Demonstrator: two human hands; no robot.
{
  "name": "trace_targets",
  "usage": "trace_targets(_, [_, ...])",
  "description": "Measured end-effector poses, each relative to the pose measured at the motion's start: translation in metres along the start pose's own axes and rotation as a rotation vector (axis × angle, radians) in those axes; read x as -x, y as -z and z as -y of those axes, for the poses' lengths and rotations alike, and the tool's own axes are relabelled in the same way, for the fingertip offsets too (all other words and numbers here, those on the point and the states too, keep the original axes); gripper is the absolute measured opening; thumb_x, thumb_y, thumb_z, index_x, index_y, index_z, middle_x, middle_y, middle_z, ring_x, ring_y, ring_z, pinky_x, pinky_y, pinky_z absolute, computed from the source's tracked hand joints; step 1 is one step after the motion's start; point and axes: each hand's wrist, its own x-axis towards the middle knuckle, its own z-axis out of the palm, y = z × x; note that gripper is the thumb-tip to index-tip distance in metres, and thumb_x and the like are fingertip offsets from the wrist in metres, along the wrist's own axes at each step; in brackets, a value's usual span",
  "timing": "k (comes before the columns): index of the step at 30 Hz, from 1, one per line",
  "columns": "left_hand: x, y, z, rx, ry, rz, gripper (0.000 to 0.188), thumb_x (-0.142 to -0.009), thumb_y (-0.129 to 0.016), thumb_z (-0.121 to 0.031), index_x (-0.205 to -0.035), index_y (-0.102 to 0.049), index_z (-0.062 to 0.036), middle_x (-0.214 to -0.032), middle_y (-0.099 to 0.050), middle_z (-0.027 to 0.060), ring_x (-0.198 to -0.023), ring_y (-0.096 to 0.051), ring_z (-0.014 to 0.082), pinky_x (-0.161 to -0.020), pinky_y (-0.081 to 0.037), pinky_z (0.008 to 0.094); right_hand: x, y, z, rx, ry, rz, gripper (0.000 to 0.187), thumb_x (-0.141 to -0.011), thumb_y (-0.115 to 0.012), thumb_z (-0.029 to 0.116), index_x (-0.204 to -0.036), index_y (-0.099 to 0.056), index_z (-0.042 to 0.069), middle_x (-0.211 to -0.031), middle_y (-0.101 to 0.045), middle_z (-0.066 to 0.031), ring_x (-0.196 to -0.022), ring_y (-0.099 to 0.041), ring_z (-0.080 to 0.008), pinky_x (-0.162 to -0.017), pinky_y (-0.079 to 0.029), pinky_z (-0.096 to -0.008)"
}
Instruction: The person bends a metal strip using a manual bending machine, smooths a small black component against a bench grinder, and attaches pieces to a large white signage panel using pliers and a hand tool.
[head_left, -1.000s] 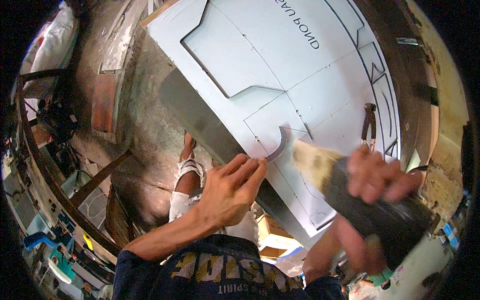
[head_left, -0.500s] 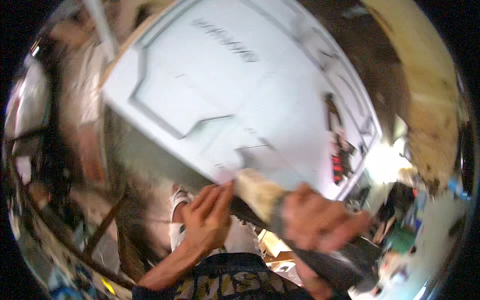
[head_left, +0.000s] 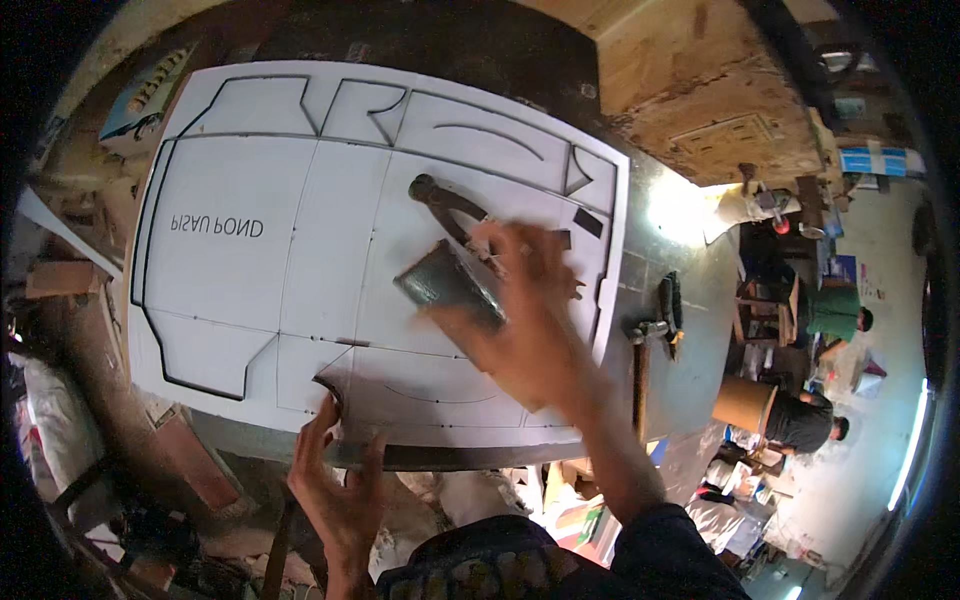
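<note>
A white board lies in front of me, with thin dark metal strips standing along many of its drawn lines. My left hand is at its near edge, thumb and fingers apart. An index fingertip touches or nearly touches a short curved dark strip. My right hand is over the board, smeared by motion, around a dark rectangular block. Whether it grips the block I cannot tell. Pliers-like dark tool lies beside the block, partly hidden under the fingers.
A hammer and a dark-handled tool lie on the grey worktop right of the board. Worn wooden panels stand beyond it. Two people are off at the right. Clutter lies below the near edge.
The view has turned, and the board now lies more crosswise. My right hand has moved from the near edge onto the board; the light wooden block seen in it earlier no longer shows clearly.
</note>
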Motion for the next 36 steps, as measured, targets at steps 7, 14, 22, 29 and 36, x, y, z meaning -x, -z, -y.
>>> trace_targets(7, [0.011, 0.008, 0.002, 0.031, 0.04, 0.007, 0.049, -0.074, -0.082, -0.006, -0.119, -0.061, -0.0025, -0.096, -0.069, 0.0132, -0.092, -0.067, 0.0236, -0.083, -0.052, 0.0349, -0.033, 0.045, -0.151, -0.138, -0.047, 0.171, 0.031, -0.072, -0.078, 0.001, -0.102, -0.069, 0.005, -0.101, -0.067, -0.0092, -0.098, -0.063, -0.022, -0.081, -0.051, -0.0353])
trace_targets(14, [0.009, -0.007, 0.017, -0.106, -0.034, -0.061, 0.034, -0.077, -0.077, -0.002, -0.11, -0.07, -0.0034, -0.098, -0.068, 0.0112, -0.069, -0.06, 0.0207, -0.062, -0.05, 0.0332, -0.054, 0.046, -0.137, 0.02, -0.096, 0.187, 0.017, -0.076, -0.079, 0.011, -0.087, -0.071, 0.002, -0.084, -0.07, -0.0059, -0.07, -0.06, -0.0145, -0.07, -0.047, -0.0289])
trace_targets(22, [0.012, -0.011, 0.029, -0.127, -0.115, -0.121, 0.034, -0.075, -0.07, 0.007, -0.107, -0.072, -0.0042, -0.094, -0.07, 0.012, -0.075, -0.067, 0.0252, -0.065, -0.053, 0.0337, -0.02, 0.05, -0.154, -0.033, -0.329, 0.121, 0.023, -0.088, -0.071, 0.015, -0.108, -0.072, 0.004, -0.093, -0.073, -0.0075, -0.084, -0.067, -0.016, -0.08, -0.052, -0.0324])
trace_targets(29, [0.007, -0.008, 0.035, -0.133, -0.142, -0.118, 0.034, -0.074, -0.075, 0.004, -0.107, -0.073, -0.0045, -0.092, -0.071, 0.0125, -0.075, -0.07, 0.0252, -0.065, -0.055, 0.0331, 0.048, 0.076, -0.125, 0.376, -0.22, -0.133, 0.026, -0.095, -0.063, 0.017, -0.109, -0.068, -0.004, -0.102, -0.069, -0.0124, -0.088, -0.065, -0.0179, -0.078, -0.051, -0.0294])
trace_targets(36, [0.003, -0.003, 0.026, -0.136, -0.114, -0.068, 0.038, -0.071, -0.074, 0.008, -0.108, -0.073, -0.0027, -0.091, -0.071, 0.0125, -0.075, -0.07, 0.0244, -0.064, -0.056, 0.0325, 0.082, -0.002, 0.013, -0.598, -0.297, 0.228, 0.014, -0.079, -0.076, 0.009, -0.088, -0.071, -0.001, -0.081, -0.072, -0.0111, -0.063, -0.066, -0.0171, -0.064, -0.054, -0.0284])
